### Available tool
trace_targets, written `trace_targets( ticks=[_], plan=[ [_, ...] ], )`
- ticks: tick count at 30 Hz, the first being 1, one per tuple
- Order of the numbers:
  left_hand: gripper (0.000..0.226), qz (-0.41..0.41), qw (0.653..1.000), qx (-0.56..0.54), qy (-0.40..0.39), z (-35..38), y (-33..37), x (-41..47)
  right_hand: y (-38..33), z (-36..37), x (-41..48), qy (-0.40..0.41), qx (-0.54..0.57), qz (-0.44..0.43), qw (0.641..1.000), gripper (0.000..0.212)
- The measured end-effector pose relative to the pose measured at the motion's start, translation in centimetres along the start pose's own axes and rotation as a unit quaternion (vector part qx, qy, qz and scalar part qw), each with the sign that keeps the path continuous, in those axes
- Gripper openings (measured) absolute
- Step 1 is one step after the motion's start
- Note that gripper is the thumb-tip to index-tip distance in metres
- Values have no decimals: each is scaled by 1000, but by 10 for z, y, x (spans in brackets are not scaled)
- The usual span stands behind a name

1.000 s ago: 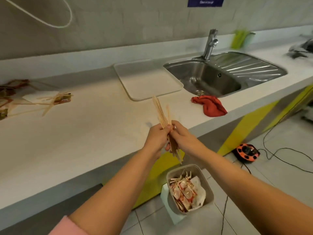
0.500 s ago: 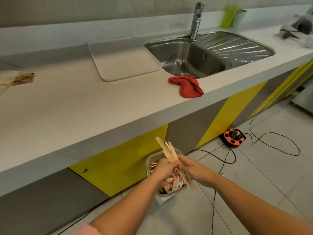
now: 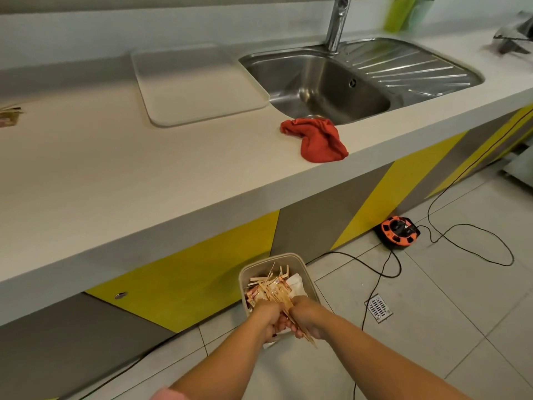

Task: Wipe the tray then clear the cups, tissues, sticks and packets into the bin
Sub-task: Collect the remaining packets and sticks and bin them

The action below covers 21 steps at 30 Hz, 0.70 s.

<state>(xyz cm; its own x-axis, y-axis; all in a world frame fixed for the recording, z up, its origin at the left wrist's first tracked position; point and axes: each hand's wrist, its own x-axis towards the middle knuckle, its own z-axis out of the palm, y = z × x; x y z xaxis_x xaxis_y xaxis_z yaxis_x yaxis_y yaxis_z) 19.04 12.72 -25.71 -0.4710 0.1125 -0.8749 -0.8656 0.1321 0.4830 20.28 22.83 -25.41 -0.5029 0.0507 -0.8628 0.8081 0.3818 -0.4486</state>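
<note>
- Left hand: lower centre of the frame, fist clenched around the bundle of wooden sticks, forearm running in from the bottom edge.
- Right hand: just beside the left hand, also clenched on the same sticks; a few stick ends protrude below it toward the lower right.
- Both hands sit directly over the near rim of the bin; the upper stick ends point into its opening.
- Counter: pale worktop spanning the upper half of the frame, with yellow and grey panels below its front edge.
- Tray: flat on the counter at upper centre, just left of the sink.
- Red cloth: crumpled on the counter edge in front of the sink.
- Leftover litter: at the far left edge of the counter; details too blurred to identify.
- Floor: light tiles, with an orange cable reel at right, a black cable trailing from it, and a drain grate.
- Bin contents: broken sticks, red-and-white packets, and a white tissue.
</note>
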Motion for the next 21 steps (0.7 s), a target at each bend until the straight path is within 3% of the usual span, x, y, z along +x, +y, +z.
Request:
trace_targets(
  ticks=[4,6,10,17,21],
  plan=[
    [12,-19,1000,4,4,-2,12,1,-21,-11,3,14,8,-25,1000,25],
    [29,-9,1000,0,6,-5,15,2,-30,-20,0,45,-18,-30,998,35],
    [36,13,1000,8,16,-13,23,-4,-38,-30,-1,72,-65,-35,995,37],
    [9,56,994,73,54,-23,34,3,-51,-31,-9,46,-148,-35,987,31],
    [10,100,985,131,60,-35,39,-5,-69,-21,-19,40,-233,-43,971,30]
  ],
)
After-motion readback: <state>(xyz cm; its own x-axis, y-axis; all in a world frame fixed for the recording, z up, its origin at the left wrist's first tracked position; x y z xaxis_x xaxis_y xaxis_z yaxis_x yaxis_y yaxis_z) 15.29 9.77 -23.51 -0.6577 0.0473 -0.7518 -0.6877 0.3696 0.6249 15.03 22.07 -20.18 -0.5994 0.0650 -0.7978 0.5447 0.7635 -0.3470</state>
